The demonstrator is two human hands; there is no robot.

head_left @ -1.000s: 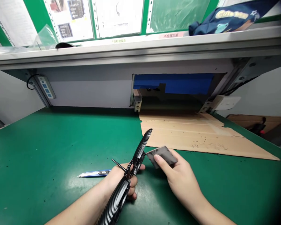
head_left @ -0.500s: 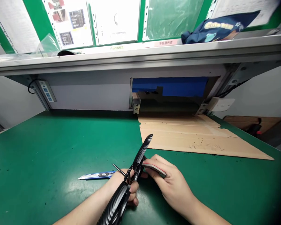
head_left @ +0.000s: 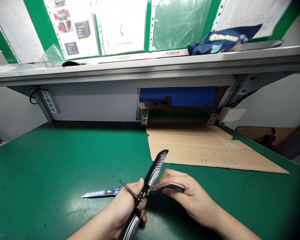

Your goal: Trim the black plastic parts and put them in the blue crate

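Left hand [head_left: 125, 208] closed around a ribbed black plastic part [head_left: 152, 175]; right hand [head_left: 190, 196] pinches a red-edged grey pad [head_left: 170, 185] just beside it.
Past the part's tip runs the near edge of a cardboard sheet [head_left: 202, 150]; a utility knife [head_left: 101, 193] lies left of the part on the green mat [head_left: 40, 173].

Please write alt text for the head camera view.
The left hand grips a ribbed black plastic part with a cable tie; the right hand holds a flat grey pad beside it. A utility knife lies on the green bench.

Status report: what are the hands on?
Left hand gripping black ribbed plastic part with cable tie. Right hand holding grey pad beside it. Utility knife on green mat nearby.
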